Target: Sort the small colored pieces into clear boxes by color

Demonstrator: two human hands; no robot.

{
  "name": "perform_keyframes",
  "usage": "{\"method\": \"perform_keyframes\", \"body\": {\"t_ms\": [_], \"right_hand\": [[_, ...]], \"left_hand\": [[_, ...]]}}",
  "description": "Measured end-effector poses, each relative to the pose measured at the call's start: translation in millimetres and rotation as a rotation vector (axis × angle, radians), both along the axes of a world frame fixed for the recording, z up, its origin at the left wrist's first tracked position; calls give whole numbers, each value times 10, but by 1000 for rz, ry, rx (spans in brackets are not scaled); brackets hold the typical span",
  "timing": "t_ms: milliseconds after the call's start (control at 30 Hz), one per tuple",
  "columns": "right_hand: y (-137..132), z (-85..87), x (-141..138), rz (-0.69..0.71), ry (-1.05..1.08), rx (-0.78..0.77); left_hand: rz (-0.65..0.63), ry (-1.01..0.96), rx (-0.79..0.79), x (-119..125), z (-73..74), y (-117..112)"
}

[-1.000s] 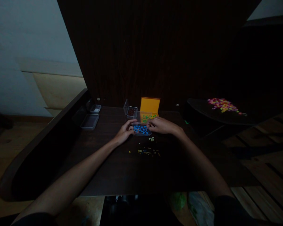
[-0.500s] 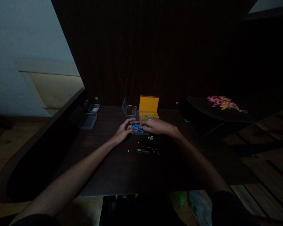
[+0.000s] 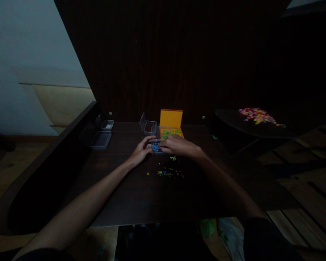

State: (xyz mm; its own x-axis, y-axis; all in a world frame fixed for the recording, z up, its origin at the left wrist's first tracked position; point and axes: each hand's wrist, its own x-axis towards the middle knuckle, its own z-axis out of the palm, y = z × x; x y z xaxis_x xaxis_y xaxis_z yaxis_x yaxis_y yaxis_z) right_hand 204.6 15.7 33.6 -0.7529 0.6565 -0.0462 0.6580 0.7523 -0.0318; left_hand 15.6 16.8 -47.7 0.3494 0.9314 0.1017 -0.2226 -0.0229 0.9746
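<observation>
A small clear box of blue pieces (image 3: 155, 146) sits on the dark table (image 3: 141, 192). My left hand (image 3: 141, 150) curls against the box's left side, fingers bent. My right hand (image 3: 176, 145) lies over the box's right half, fingers folded down onto it and hiding most of the blue pieces. Both hands touch the box. Just behind stands an open orange box (image 3: 170, 123) with green and yellow pieces in its tray. A scatter of tiny coloured pieces (image 3: 168, 173) lies on the table in front of my hands.
An open clear box with dark pieces (image 3: 149, 127) stands left of the orange one. Two clear lidded cases (image 3: 101, 139) lie at the table's left edge. A pile of pink and yellow pieces (image 3: 256, 115) rests on a dark surface at the right.
My right hand has slid left over the blue box, covering most of the pieces. My left hand stays at the box's left side. The view has shifted slightly.
</observation>
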Motion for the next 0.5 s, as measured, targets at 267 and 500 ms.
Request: {"method": "perform_keyframes", "body": {"t_ms": [267,500], "right_hand": [[-15,67,5,-6,15,-30],[-7,114,11,41,51,-126]], "left_hand": [[-16,0,-2,5,9,-11],[-4,21,-1,-5,7,-8]]}}
